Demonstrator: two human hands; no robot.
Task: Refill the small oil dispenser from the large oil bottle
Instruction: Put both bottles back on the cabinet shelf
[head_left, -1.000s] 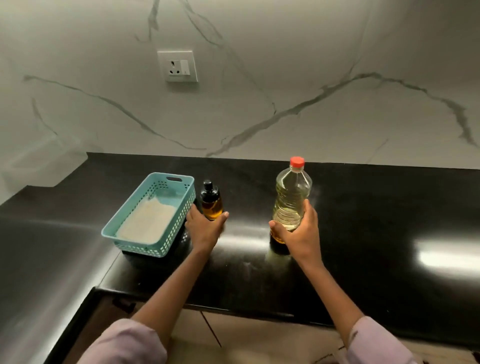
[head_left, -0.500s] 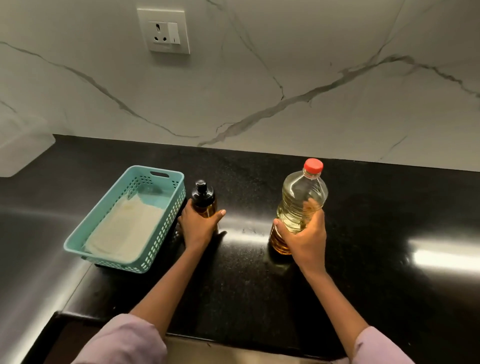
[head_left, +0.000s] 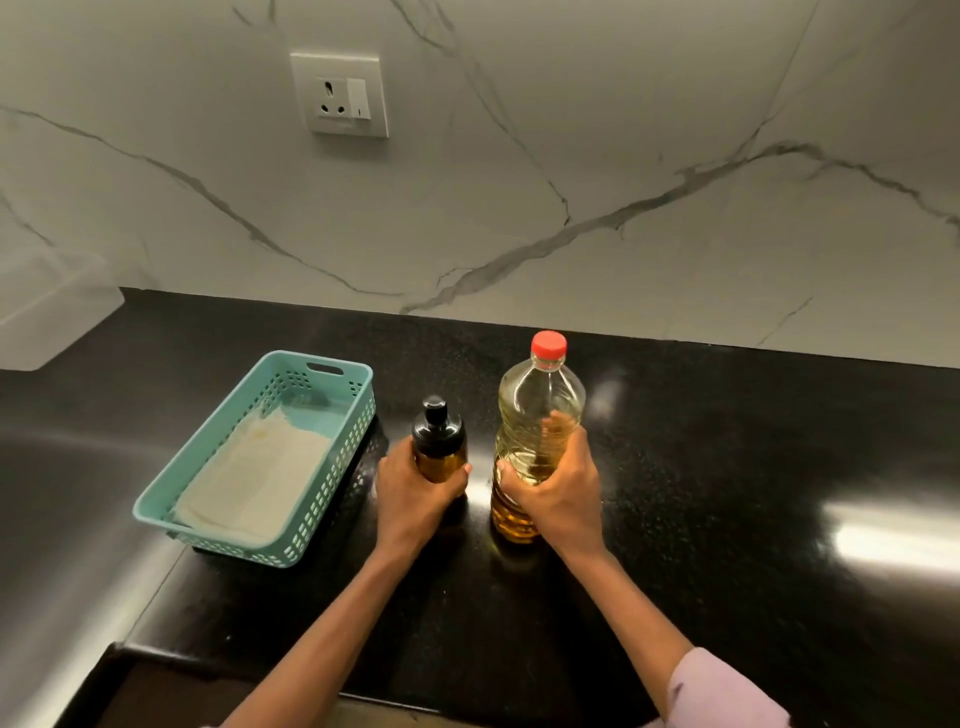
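Where the black polished desk (head_left: 727, 467) met the white veined marble wall (head_left: 623, 156), the following items were recorded.

Item 1: small oil dispenser (head_left: 439, 447), amber glass with a black pump top, standing upright on the desk just right of the basket. The left hand (head_left: 415, 493) was wrapped around its lower body, thumb across the front, fingers hidden behind.

Item 2: large oil bottle (head_left: 535, 410), clear plastic, red cap (head_left: 548, 345) in place, holding pale yellow oil. It stood upright on the desk just beside the dispenser, to its right, the two not touching. The right hand (head_left: 556, 493) was clamped around its ribbed middle, fingertips visible through the plastic on the far side.

Item 3: teal perforated basket (head_left: 332, 509), rectangular, with a slot handle at its far end, resting at the left of the desk. A white folded cloth (head_left: 254, 483) lay flat inside, covering most of its floor.

Item 4: white wall socket (head_left: 340, 93) with switch, mounted on the marble above the basket and dispenser.

Item 5: pale lilac sleeve (head_left: 727, 691) on the right forearm, pushed back from the wrist.

Bright reflections showed on the desk at far right.
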